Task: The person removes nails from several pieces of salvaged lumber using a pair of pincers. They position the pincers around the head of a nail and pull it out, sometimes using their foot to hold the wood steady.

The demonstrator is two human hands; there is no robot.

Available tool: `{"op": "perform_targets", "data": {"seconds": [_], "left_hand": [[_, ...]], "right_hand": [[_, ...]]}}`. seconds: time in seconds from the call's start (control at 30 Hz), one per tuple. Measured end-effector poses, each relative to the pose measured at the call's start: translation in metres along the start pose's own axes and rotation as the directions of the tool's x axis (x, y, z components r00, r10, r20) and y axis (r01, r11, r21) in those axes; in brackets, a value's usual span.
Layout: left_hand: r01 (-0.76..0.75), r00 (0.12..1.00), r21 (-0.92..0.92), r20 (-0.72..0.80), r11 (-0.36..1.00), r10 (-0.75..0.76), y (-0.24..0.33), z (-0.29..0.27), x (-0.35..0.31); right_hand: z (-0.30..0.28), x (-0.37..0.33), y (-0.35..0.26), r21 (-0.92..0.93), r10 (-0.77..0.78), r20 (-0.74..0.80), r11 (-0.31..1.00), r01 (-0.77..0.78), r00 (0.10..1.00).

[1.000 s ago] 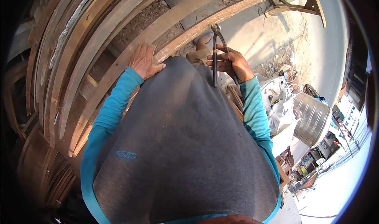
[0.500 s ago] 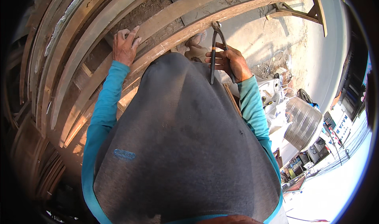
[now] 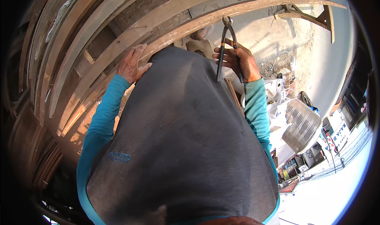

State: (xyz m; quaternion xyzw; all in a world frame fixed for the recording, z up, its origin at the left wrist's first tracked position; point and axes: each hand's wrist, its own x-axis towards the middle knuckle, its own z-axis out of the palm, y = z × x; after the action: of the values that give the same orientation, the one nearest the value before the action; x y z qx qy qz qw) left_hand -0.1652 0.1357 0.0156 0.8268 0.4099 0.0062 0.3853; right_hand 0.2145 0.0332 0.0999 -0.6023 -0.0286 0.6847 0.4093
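My right hand [image 3: 239,62] grips a pair of long dark pincers [image 3: 225,42], jaws up, their head touching the lower edge of a long curved wooden plank [image 3: 190,27]. My left hand [image 3: 132,64] lies flat with fingers spread on the same stack of planks, to the left. Both arms wear turquoise sleeves. My grey shirt [image 3: 186,142] fills the middle of the view and hides what lies below it.
Several more bent wooden planks [image 3: 79,39] are stacked at the left. A concrete floor [image 3: 269,39] with debris lies beyond. A wooden trestle [image 3: 312,15] stands at the top right. A shiny metal drum [image 3: 301,124] and white items sit at the right.
My left hand came down from higher on the planks and now rests lower, closer to my chest. The pincers in my right hand rose slightly against the plank's edge.
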Motion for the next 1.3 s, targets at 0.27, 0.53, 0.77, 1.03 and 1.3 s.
{"op": "perform_targets", "data": {"seconds": [0.27,0.53,0.77,1.03,1.3], "left_hand": [[0.265,0.934,0.102,0.221,0.959,-0.282,-0.038,0.014,0.011],[0.36,0.921,0.315,0.027,0.878,-0.388,-0.015,0.037,-0.007],[0.392,0.915,0.302,-0.032,0.869,-0.402,-0.005,0.047,-0.016],[0.393,0.92,0.436,-0.195,0.81,-0.341,0.015,0.061,-0.023],[0.373,0.928,0.413,-0.173,0.831,-0.331,0.014,0.058,-0.019]], "right_hand": [[-0.003,-0.006,0.001,-0.036,0.057,-0.01,0.998,-0.057,0.998],[-0.01,0.0,-0.004,0.0,0.103,0.062,0.995,-0.104,0.993],[-0.042,0.01,-0.009,0.135,0.151,0.245,0.973,-0.188,0.958],[-0.086,0.018,-0.011,0.171,0.255,0.286,0.935,-0.311,0.924],[-0.022,0.008,0.033,0.383,0.2,0.173,0.888,-0.253,0.964]]}}
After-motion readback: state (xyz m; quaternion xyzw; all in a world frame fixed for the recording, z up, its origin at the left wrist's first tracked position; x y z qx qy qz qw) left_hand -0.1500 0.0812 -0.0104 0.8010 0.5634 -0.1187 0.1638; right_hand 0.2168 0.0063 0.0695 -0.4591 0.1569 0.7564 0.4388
